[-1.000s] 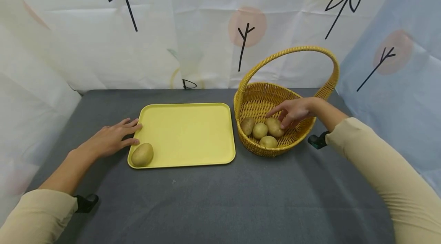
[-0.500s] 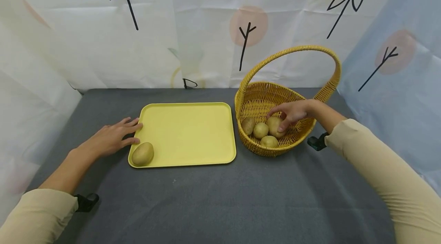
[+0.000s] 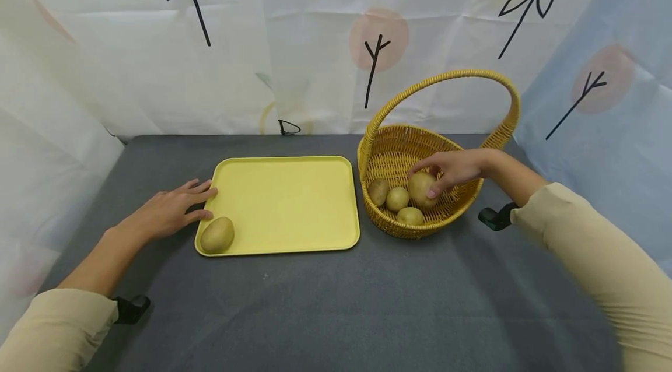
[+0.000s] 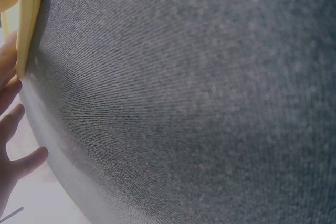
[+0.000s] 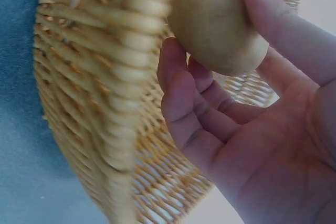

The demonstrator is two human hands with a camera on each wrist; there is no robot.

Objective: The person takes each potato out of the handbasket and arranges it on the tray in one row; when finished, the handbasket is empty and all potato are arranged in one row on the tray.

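In the head view my right hand (image 3: 455, 170) reaches into the wicker basket (image 3: 404, 132) and holds a potato (image 3: 422, 188) between thumb and fingers. The right wrist view shows that potato (image 5: 218, 22) in the curl of my right hand (image 5: 262, 124). Three other potatoes lie in the basket, one of them small and round (image 3: 396, 199). My left hand (image 3: 168, 213) rests with spread fingers at the left edge of the yellow tray (image 3: 283, 203). One potato (image 3: 217, 235) sits in the tray's near left corner, beside the left thumb.
A grey cloth (image 3: 315, 308) covers the table. The basket's tall arched handle (image 3: 451, 76) rises above my right hand. The tray stands left of the basket. Printed white curtains (image 3: 310, 69) hang behind and at the sides.
My right hand has closed around the largest potato in the basket and moved slightly right and up with it; the forearm has shifted right. The left hand has stayed in place.
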